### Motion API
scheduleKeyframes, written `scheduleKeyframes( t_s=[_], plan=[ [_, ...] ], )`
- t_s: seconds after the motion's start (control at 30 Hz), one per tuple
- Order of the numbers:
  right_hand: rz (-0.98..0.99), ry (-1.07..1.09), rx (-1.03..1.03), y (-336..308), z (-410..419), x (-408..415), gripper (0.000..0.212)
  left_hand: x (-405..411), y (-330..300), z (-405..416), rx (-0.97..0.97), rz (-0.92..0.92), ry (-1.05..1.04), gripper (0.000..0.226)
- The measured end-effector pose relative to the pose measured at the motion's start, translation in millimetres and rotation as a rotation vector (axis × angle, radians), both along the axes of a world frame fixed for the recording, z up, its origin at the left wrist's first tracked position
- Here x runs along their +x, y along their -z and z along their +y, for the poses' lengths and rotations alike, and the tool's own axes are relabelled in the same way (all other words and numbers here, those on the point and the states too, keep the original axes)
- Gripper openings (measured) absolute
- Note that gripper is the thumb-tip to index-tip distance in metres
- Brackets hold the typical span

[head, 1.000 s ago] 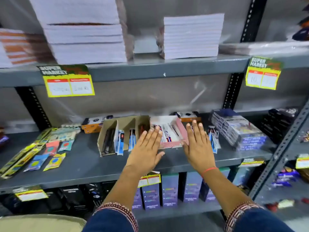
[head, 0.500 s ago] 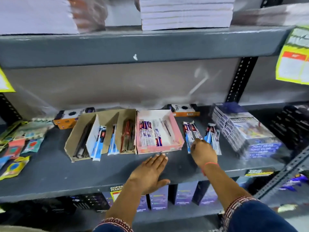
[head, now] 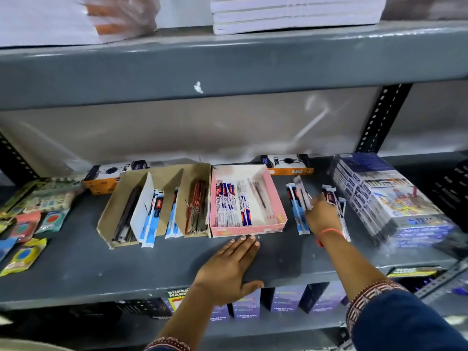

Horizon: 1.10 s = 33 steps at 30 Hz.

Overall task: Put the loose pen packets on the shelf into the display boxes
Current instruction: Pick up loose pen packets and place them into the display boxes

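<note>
A pink display box (head: 278, 211) holding several pen packets sits mid-shelf. Left of it stands a brown cardboard display box (head: 109, 214) with dividers, dark pens and blue-white packets. Loose pen packets (head: 295, 209) lie on the shelf right of the pink box. My right hand (head: 323, 216) rests over them, fingers closed around a few packets lifted at one end. My left hand (head: 228, 267) lies flat and spread on the shelf, its fingertips touching the pink box's front wall.
The grey metal shelf (head: 101, 269) also carries coloured sachets (head: 25, 224) at the left, two orange-black boxes (head: 288, 164) at the back and a wrapped stack of crayon boxes (head: 387, 198) at the right. Paper stacks sit on the shelf above; purple boxes (head: 245, 307) below.
The view has moved closer and lower. My right hand went from hovering at the pink box to the loose packets and closed on some. My left hand dropped flat before the pink box.
</note>
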State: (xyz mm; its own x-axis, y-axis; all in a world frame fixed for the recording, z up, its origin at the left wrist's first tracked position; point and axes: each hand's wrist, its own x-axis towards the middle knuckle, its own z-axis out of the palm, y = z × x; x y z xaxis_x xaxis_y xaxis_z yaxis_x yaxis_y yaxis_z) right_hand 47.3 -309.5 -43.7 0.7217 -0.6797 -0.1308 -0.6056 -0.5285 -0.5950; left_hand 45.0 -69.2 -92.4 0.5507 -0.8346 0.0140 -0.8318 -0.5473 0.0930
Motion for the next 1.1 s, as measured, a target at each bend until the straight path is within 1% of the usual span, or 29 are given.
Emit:
scheduleKeyframes(
  t_s=[0.1,0.13,0.17,0.2,0.27,0.37,0.43,0.5,0.63,0.7,0.77,0.87,0.97,1.03,1.1],
  plan=[
    [0.033,-0.049,-0.263,-1.9,4.1,-8.3,0.038,-0.2,-2.0,0.1,-0.019,0.020,0.011,0.085],
    [0.070,-0.090,-0.332,-1.7,6.4,-8.9,0.037,-0.1,-2.1,0.6,-0.015,0.017,0.012,0.083],
    [0.105,-0.128,-0.355,-1.4,9.2,-8.4,0.034,0.3,-1.7,1.3,-0.006,0.015,0.018,0.082],
    [0.137,-0.148,-0.329,-1.5,12.5,-7.4,0.032,-0.7,-4.1,1.7,-0.007,0.026,0.014,0.083],
    [0.174,-0.141,-0.246,-1.0,18.1,-4.0,0.034,-0.3,-4.2,2.1,-0.018,0.044,-0.008,0.085],
    [0.181,-0.084,-0.187,-1.9,23.9,1.0,0.033,0.7,-6.2,2.2,0.020,0.005,-0.027,0.082],
    [0.181,-0.045,-0.145,-2.4,24.9,3.2,0.032,1.1,-3.8,1.5,-0.007,-0.010,-0.016,0.085],
    [0.191,-0.038,-0.153,-3.4,27.3,4.2,0.033,0.3,-1.8,3.0,-0.015,0.045,-0.002,0.088],
    [0.234,-0.068,-0.252,-6.6,39.2,-1.1,0.035,0.7,-3.4,1.9,-0.028,0.036,-0.001,0.090],
    [0.230,-0.066,-0.264,-6.5,43.6,-6.3,0.035,0.0,-3.9,2.6,-0.013,0.035,0.007,0.090],
    [0.215,-0.049,-0.217,-6.9,44.7,-9.8,0.035,0.2,-5.1,3.4,-0.006,0.037,0.005,0.085],
    [0.211,-0.047,-0.084,-9.7,39.1,-11.2,0.034,0.5,-4.8,3.6,-0.003,0.062,0.000,0.079],
    [0.249,-0.078,0.034,-13.0,30.8,-11.1,0.031,1.0,-4.1,1.7,0.034,0.037,0.015,0.088],
    [0.284,-0.111,0.055,-16.2,31.6,-12.1,0.029,1.2,-3.2,1.4,0.053,0.024,0.014,0.090],
    [0.302,-0.119,0.043,-18.3,34.5,-12.6,0.028,0.8,-3.7,1.9,0.058,0.034,0.007,0.081]
  ],
)
